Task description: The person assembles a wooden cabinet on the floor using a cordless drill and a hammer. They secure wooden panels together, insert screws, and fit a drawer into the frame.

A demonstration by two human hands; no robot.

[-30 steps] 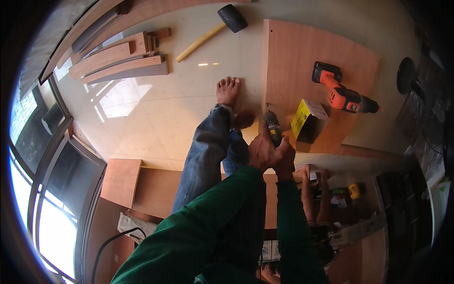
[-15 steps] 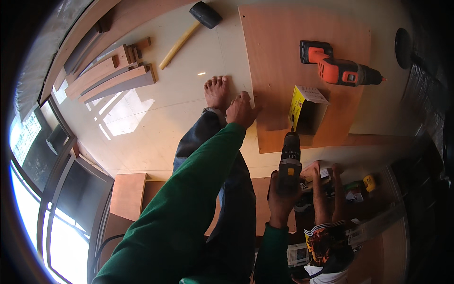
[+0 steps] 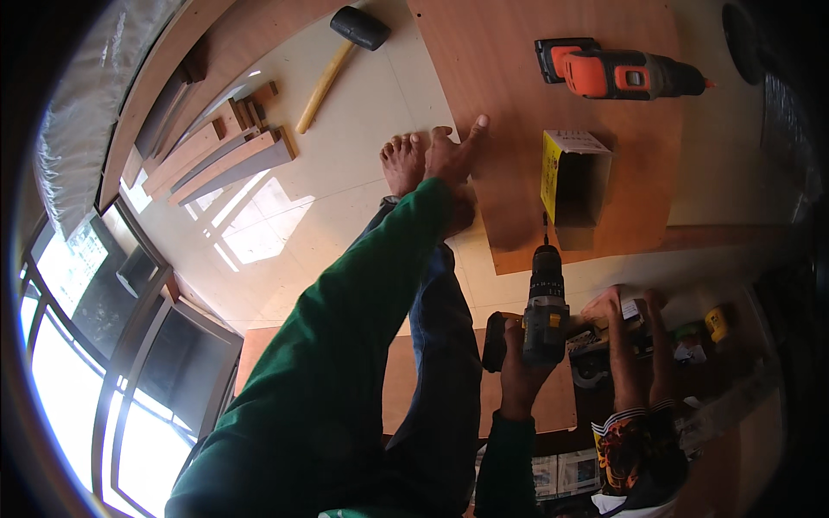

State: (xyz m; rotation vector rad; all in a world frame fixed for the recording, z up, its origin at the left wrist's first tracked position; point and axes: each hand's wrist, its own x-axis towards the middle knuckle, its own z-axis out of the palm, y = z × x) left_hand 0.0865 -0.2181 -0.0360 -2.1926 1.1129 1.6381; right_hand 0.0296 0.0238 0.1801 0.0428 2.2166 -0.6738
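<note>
My right hand is wrapped round the handle of a dark cordless drill with a yellow switch. The drill's thin bit points away from me, its tip close to the near left corner of a small yellow and white cardboard box. The box lies on a reddish-brown wooden panel with its open end facing me. At the panel's left edge, beside my bare foot, my left hand holds nothing. Its fingers are apart; whether it touches the panel I cannot tell.
An orange and black cordless drill lies on the far part of the panel. A black-headed mallet and several wooden strips are on the floor to the left. At the right, another person's legs stand near scattered tools.
My left hand has moved a little away from me along the panel's edge. The view has shifted; the drill stays in my right hand, its bit close to the box.
</note>
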